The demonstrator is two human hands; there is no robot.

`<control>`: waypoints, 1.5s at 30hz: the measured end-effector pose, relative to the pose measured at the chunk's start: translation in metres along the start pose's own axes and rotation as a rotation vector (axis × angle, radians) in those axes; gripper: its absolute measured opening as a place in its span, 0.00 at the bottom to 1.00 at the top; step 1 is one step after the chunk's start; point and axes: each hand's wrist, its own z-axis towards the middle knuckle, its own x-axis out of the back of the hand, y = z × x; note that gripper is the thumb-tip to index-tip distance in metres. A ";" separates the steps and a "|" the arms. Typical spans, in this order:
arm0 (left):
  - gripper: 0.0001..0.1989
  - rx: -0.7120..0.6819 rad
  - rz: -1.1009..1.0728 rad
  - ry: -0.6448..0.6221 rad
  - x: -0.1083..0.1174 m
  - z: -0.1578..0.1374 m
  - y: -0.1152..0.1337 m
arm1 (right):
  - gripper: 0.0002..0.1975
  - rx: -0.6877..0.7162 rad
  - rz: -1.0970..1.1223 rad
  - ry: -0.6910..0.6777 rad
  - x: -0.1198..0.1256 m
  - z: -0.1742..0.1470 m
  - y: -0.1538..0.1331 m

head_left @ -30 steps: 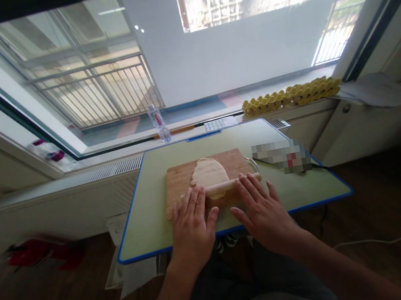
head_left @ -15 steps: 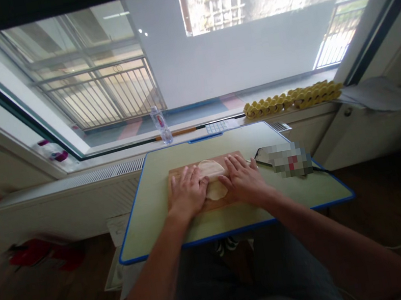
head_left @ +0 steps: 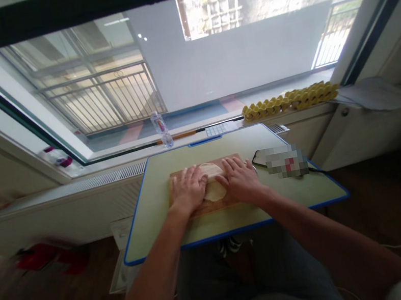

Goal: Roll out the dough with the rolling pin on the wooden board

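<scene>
A thin round of pale dough [head_left: 214,192] lies on a wooden board [head_left: 211,209]. Across it runs a light rolling pin [head_left: 213,173], seen only between my hands; its ends are mostly covered. My left hand [head_left: 189,189] rests flat over the pin's left part, fingers stretched forward and slightly apart, thumb pointing inward. On the other side my right hand [head_left: 241,179] lies the same way over the right part, also open and pressing from above. Neither hand's fingers wrap round the pin.
The board sits on a small pale table [head_left: 152,231] with a blue edge. A phone [head_left: 260,158], partly blurred out, lies at right. On the windowsill stand a clear bottle [head_left: 161,128] and a yellow ruffled object [head_left: 288,101]. A red object [head_left: 38,256] is on the floor.
The view has shifted slightly, showing more of the top window frame. My hands stay flat over the rolling pin, with little visible movement on the board.
</scene>
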 end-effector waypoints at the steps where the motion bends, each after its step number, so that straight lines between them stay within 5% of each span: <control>1: 0.31 -0.005 -0.007 0.015 0.000 -0.011 0.002 | 0.37 0.007 0.004 0.008 0.001 -0.011 -0.001; 6: 0.29 -0.039 -0.044 0.080 -0.002 -0.060 0.008 | 0.35 0.055 0.049 0.003 0.011 -0.067 -0.005; 10: 0.26 -0.086 -0.119 0.073 -0.001 -0.070 0.001 | 0.33 0.080 0.117 -0.024 0.023 -0.077 -0.003; 18: 0.11 -0.161 -0.271 0.100 0.024 -0.029 -0.021 | 0.11 0.237 0.169 -0.068 0.038 -0.013 0.006; 23: 0.12 -0.256 -0.395 0.077 0.040 0.006 -0.033 | 0.12 0.392 0.252 -0.153 0.045 0.022 0.022; 29: 0.25 0.048 -0.641 0.386 0.025 0.069 -0.050 | 0.16 0.154 0.215 -0.112 0.038 0.076 0.044; 31: 0.27 0.082 -0.568 0.313 0.013 0.082 -0.050 | 0.16 0.079 0.156 -0.109 0.030 0.089 0.046; 36: 0.19 -0.162 -0.407 0.005 -0.002 0.079 -0.039 | 0.16 0.037 0.062 -0.085 0.014 0.092 0.049; 45: 0.12 -0.189 -0.419 0.022 0.001 0.064 -0.033 | 0.14 0.090 -0.030 -0.025 0.014 0.086 0.057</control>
